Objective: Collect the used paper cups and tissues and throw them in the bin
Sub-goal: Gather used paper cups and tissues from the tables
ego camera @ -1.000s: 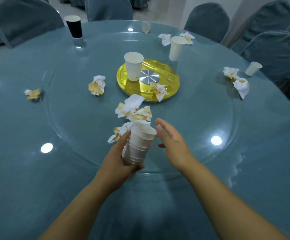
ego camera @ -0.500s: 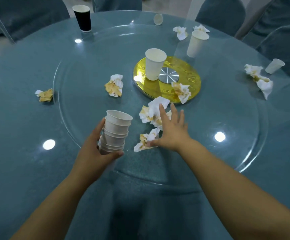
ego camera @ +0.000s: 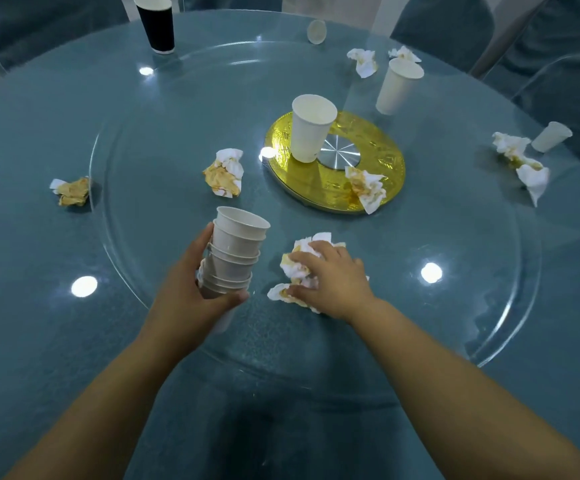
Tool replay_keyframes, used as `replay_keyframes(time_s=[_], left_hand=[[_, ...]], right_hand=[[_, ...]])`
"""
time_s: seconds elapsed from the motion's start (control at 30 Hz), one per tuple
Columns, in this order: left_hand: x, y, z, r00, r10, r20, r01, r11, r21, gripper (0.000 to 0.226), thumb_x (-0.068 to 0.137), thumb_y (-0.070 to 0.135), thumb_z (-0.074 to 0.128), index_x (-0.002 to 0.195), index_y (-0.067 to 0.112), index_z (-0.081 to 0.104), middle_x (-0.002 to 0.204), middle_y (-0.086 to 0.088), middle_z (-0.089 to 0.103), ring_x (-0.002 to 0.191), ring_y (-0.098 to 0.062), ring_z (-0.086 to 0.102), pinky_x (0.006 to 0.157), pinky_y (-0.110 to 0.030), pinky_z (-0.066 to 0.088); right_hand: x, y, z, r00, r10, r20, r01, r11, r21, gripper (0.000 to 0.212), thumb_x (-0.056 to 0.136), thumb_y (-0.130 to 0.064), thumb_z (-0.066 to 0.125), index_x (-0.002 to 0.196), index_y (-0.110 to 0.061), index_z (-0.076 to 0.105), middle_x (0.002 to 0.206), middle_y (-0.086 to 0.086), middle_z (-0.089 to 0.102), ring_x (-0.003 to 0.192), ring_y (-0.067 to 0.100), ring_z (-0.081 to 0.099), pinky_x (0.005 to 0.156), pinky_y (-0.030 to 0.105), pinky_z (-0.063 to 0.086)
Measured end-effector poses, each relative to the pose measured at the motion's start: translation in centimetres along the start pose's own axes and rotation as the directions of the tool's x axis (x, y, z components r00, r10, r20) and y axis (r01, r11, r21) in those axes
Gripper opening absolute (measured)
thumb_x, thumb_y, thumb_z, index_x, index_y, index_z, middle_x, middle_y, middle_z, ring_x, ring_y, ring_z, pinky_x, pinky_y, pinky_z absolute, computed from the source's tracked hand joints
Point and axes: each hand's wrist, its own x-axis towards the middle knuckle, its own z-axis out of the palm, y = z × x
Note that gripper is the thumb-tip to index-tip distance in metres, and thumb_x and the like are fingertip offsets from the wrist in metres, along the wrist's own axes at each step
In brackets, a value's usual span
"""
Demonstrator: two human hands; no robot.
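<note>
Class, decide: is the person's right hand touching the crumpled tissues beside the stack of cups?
Touching. The head view shows the right hand lying on the crumpled tissues, its fingers curled over them with no gap.

Stack: nested white cups, tilted, gripped by left hand. Tissues: crumpled, stained (yellow-brown), bunched under the curled right hand. Cup: white, upright, centre. Loose tissue: crumpled, stained, left of Cup. Black cup: upright, far left.

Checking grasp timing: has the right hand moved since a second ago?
Yes. The right hand was raised beside the cup stack; it has dropped onto the crumpled tissues on the near side of the gold disc, fingers curling over them.
</note>
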Motion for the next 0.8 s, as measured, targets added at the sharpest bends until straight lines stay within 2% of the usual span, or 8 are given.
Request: replay_keyframes(time_s=[0.07, 0.23, 0.3, 0.37, 0.43, 0.57, 0.7, 0.8], left_hand=[[0.3, 0.5, 0.6, 1.0, 0.017, 0.005, -0.017, 1.0, -0.018, 0.091, 0.072, 0.012, 0.08, 0.129, 0.055, 0.024, 0.101, 0.041, 0.038, 0.1, -0.001, 0.049, 0.073, -0.007, 0.038], [1.7, 1.5, 2.0, 0.997, 0.064, 0.04, -0.063, 0.998, -0.029, 0.092, 0.072, 0.012, 0.08, 0.13, 0.055, 0.023, 0.104, 0.043, 0.039, 0.095, 0.01, 0.052, 0.07, -0.003, 0.039], [2.4, 2.0, 2.6, 0.996, 0.077, 0.05, -0.075, 0.997, -0.032, 0.092, 0.071, 0.013, 0.08, 0.129, 0.056, 0.022, 0.106, 0.041, 0.04, 0.094, 0.011, 0.052, 0.071, -0.003, 0.04], [3.3, 2.4, 3.2, 0.995, 0.079, 0.059, -0.078, 0.996, -0.034, 0.093, 0.071, 0.014, 0.081, 0.128, 0.058, 0.021, 0.112, 0.03, 0.045, 0.103, -0.001, 0.051, 0.079, -0.013, 0.04], [4.4, 2.8, 3.8, 0.995, 0.085, 0.058, -0.084, 0.996, -0.035, 0.093, 0.07, 0.014, 0.082, 0.125, 0.061, 0.022, 0.112, 0.03, 0.046, 0.105, -0.003, 0.051, 0.079, -0.014, 0.041], [6.8, 3.3, 4.8, 0.992, 0.118, 0.054, -0.116, 0.992, -0.049, 0.093, 0.069, 0.013, 0.082, 0.12, 0.064, 0.024, 0.099, 0.048, 0.042, 0.089, 0.024, 0.05, 0.064, 0.002, 0.041], [8.9, 3.5, 5.6, 0.989, 0.141, 0.051, -0.139, 0.989, -0.048, 0.092, 0.069, 0.011, 0.082, 0.122, 0.061, 0.027, 0.097, 0.052, 0.046, 0.088, 0.03, 0.048, 0.064, 0.004, 0.04], [9.8, 3.5, 5.9, 0.987, 0.154, 0.055, -0.152, 0.988, -0.039, 0.091, 0.069, 0.011, 0.082, 0.118, 0.066, 0.027, 0.095, 0.059, 0.044, 0.092, 0.028, 0.049, 0.066, 0.001, 0.042]], right_hand=[[-0.7, 0.7, 0.7, 0.996, -0.035, -0.084, 0.039, 0.998, 0.04, 0.043, 0.086, -0.052, 0.058, 0.128, -0.041, 0.051, 0.138, -0.006, 0.04, 0.123, 0.023, 0.04, 0.09, 0.038, 0.033], [-0.7, 2.8, 1.0, 0.977, -0.095, -0.191, 0.124, 0.981, 0.149, 0.031, 0.083, -0.034, 0.069, 0.112, -0.025, 0.066, 0.118, 0.004, 0.053, 0.103, 0.027, 0.053, 0.07, 0.026, 0.033], [0.0, 4.1, 0.4, 0.965, -0.047, -0.257, 0.107, 0.968, 0.225, 0.027, 0.08, -0.028, 0.072, 0.106, -0.022, 0.069, 0.112, 0.006, 0.054, 0.097, 0.028, 0.055, 0.069, 0.028, 0.038], [1.1, 5.5, -0.8, 0.931, 0.058, -0.361, 0.067, 0.943, 0.326, 0.027, 0.077, -0.02, 0.074, 0.104, -0.02, 0.07, 0.108, 0.006, 0.055, 0.094, 0.029, 0.057, 0.072, 0.033, 0.047], [2.8, 6.8, -2.5, 0.88, 0.159, -0.448, 0.031, 0.922, 0.387, 0.03, 0.076, -0.016, 0.075, 0.105, -0.017, 0.071, 0.107, 0.006, 0.054, 0.095, 0.027, 0.057, 0.075, 0.031, 0.046], [7.2, 8.8, -5.9, 0.817, 0.25, -0.519, 0.002, 0.9, 0.437, 0.029, 0.079, -0.019, 0.072, 0.108, -0.017, 0.069, 0.11, 0.004, 0.049, 0.104, 0.025, 0.053, 0.083, 0.028, 0.043], [11.1, 10.4, -6.4, 0.848, 0.347, -0.401, -0.194, 0.907, 0.373, 0.042, 0.084, -0.032, 0.065, 0.126, -0.029, 0.057, 0.13, 0.007, 0.04, 0.119, 0.033, 0.04, 0.098, 0.04, 0.041], [12.6, 11.1, -5.5, 0.895, 0.414, -0.165, -0.381, 0.903, 0.197, 0.051, 0.085, -0.046, 0.058, 0.134, -0.044, 0.042, 0.153, 0.001, 0.011, 0.134, 0.04, 0.016, 0.111, 0.049, 0.02]])
